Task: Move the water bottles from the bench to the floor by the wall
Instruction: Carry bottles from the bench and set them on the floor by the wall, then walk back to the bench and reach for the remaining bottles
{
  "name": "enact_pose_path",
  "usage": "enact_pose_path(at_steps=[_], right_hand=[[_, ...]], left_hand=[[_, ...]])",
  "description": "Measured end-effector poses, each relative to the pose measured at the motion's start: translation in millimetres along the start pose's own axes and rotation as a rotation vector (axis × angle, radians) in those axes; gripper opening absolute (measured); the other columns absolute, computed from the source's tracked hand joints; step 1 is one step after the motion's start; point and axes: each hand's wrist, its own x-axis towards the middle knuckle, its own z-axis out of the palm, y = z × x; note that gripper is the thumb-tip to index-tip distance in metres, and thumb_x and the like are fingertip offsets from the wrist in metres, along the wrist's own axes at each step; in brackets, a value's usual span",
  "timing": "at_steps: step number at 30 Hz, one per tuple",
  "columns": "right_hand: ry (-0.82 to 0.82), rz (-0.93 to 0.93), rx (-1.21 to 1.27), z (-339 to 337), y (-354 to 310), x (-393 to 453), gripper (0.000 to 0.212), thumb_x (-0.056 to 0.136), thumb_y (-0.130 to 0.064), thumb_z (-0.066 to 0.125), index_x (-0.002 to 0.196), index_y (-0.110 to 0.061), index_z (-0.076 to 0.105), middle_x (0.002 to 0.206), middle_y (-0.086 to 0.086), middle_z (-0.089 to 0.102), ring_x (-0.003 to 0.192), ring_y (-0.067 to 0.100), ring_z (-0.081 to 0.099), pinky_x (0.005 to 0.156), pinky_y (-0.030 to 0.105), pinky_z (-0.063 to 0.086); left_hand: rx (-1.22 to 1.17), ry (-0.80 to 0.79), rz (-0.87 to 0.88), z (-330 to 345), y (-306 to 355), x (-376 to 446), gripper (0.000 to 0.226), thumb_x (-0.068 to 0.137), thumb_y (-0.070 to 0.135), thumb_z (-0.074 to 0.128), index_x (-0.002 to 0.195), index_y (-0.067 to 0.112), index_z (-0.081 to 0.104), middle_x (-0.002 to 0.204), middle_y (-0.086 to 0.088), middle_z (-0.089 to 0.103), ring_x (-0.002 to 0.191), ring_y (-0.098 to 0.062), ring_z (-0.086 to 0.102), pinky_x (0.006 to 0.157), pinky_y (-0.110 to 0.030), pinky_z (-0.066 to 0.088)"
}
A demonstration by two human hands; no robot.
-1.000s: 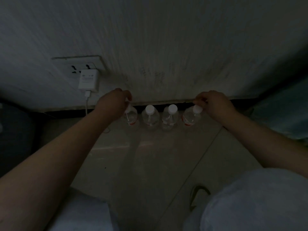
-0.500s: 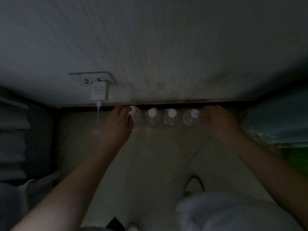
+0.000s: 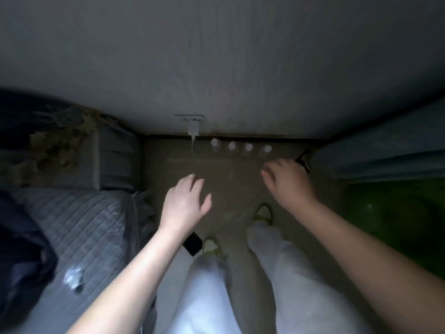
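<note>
Four water bottles (image 3: 240, 147) are standing upright in a row on the floor (image 3: 231, 186) at twelve o'clock from the person, their long axes vertical and their white caps pointing straight up at the camera, so little beyond the caps is showing in the dim light. The row is running from nine o'clock to three o'clock along the dark skirting at the foot of the wall (image 3: 216, 68), with the leftmost cap sitting slightly nearer the wall than the others. The left hand (image 3: 185, 203) is hovering over the floor at about seven o'clock from the row, well apart from it, fingers straight and loosely spread, holding nothing. The right hand (image 3: 287, 180) is hovering near the rightmost bottle at about five o'clock from it, not touching, fingers relaxed, slightly bent and parted, also holding nothing. A white charger (image 3: 193, 128) is hanging plugged into a wall socket at nine o'clock from the row, its cable dropping to the floor just beside the leftmost cap. Open floor is lying between the row and the person's shoes (image 3: 263, 213); a grey quilted bench (image 3: 79, 227) is bounding it on the nine o'clock side and a bluish-grey edge (image 3: 385, 153) on the three o'clock side.
</note>
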Motion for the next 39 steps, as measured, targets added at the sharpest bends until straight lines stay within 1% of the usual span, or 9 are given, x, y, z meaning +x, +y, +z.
enact_pose_path(at_steps=[2, 5, 11, 17, 20, 23, 26, 33, 39], right_hand=[[0.060, -0.039, 0.013, -49.0, -16.8, -24.6, 0.033, 0.091, -0.038, 0.045, 0.102, -0.015, 0.066, 0.098, 0.008, 0.066, 0.092, 0.031, 0.058, 0.080, 0.039, 0.045], [0.116, -0.129, -0.068, -105.3, -39.9, -59.7, 0.044, 0.089, -0.044, 0.037, 0.108, -0.015, 0.064, 0.106, 0.006, 0.065, 0.099, 0.029, 0.058, 0.086, 0.039, 0.045], [0.273, -0.214, -0.159, -157.8, -80.2, -130.4, 0.049, 0.090, -0.046, 0.041, 0.120, -0.013, 0.061, 0.120, 0.011, 0.060, 0.110, 0.030, 0.056, 0.095, 0.040, 0.043], [0.428, -0.069, -0.140, -159.0, -125.3, -197.8, 0.052, 0.089, -0.047, 0.042, 0.127, -0.015, 0.058, 0.133, 0.013, 0.054, 0.121, 0.032, 0.050, 0.102, 0.045, 0.040], [0.472, 0.008, -0.155, -160.3, -136.2, -227.5, 0.052, 0.090, -0.047, 0.041, 0.130, -0.017, 0.055, 0.141, 0.012, 0.047, 0.130, 0.031, 0.038, 0.108, 0.045, 0.028], [0.442, 0.071, -0.197, -163.5, -135.5, -256.3, 0.055, 0.089, -0.049, 0.039, 0.132, -0.019, 0.053, 0.144, 0.012, 0.044, 0.133, 0.030, 0.033, 0.110, 0.043, 0.022], [0.421, 0.154, -0.212, -164.5, -127.9, -286.4, 0.056, 0.088, -0.050, 0.038, 0.135, -0.021, 0.050, 0.146, 0.010, 0.042, 0.134, 0.029, 0.031, 0.111, 0.044, 0.021], [0.312, 0.448, -0.201, -160.6, -95.8, -369.9, 0.059, 0.089, -0.053, 0.033, 0.139, -0.023, 0.046, 0.149, 0.009, 0.038, 0.138, 0.030, 0.031, 0.113, 0.045, 0.012], [0.332, 0.661, -0.100, -151.6, -60.4, -465.2, 0.061, 0.092, -0.056, 0.027, 0.143, -0.026, 0.038, 0.152, 0.006, 0.034, 0.139, 0.030, 0.031, 0.112, 0.045, 0.016]], left_hand=[[-0.023, 0.054, -0.015, -42.6, 16.3, -32.1, 0.051, 0.083, 0.047, 0.042, 0.115, 0.012, 0.062, 0.128, -0.012, 0.058, 0.119, -0.030, 0.055, 0.090, -0.049, 0.049], [-0.039, 0.141, -0.017, -93.7, 39.5, -72.1, 0.052, 0.082, 0.050, 0.041, 0.116, 0.017, 0.062, 0.131, -0.008, 0.058, 0.124, -0.027, 0.052, 0.099, -0.053, 0.041], [-0.035, 0.293, 0.080, -156.9, 55.1, -121.9, 0.055, 0.085, 0.053, 0.039, 0.124, 0.021, 0.059, 0.138, -0.005, 0.052, 0.131, -0.025, 0.044, 0.106, -0.052, 0.033], [0.048, 0.361, 0.244, -191.6, 30.6, -165.0, 0.058, 0.088, 0.057, 0.034, 0.134, 0.026, 0.050, 0.147, -0.004, 0.041, 0.138, -0.026, 0.035, 0.111, -0.052, 0.027], [0.091, 0.350, 0.307, -198.9, 19.6, -179.9, 0.060, 0.089, 0.058, 0.031, 0.138, 0.027, 0.046, 0.151, -0.003, 0.035, 0.140, -0.026, 0.030, 0.112, -0.051, 0.024], [0.088, 0.365, 0.407, -204.6, 27.8, -186.9, 0.061, 0.089, 0.058, 0.032, 0.142, 0.028, 0.041, 0.156, -0.004, 0.026, 0.144, -0.026, 0.022, 0.112, -0.052, 0.023], [0.102, 0.388, 0.539, -211.2, 56.0, -192.1, 0.062, 0.090, 0.058, 0.035, 0.145, 0.029, 0.034, 0.157, -0.005, 0.022, 0.145, -0.028, 0.019, 0.112, -0.052, 0.023], [0.123, 0.325, 0.797, -214.5, 136.8, -222.6, 0.064, 0.090, 0.061, 0.029, 0.148, 0.034, 0.025, 0.158, -0.001, 0.019, 0.146, -0.025, 0.015, 0.116, -0.049, 0.017], [0.181, 0.248, 1.050, -201.6, 220.3, -264.5, 0.067, 0.089, 0.063, 0.029, 0.149, 0.032, 0.022, 0.157, -0.002, 0.021, 0.146, -0.025, 0.014, 0.116, -0.049, 0.015]])
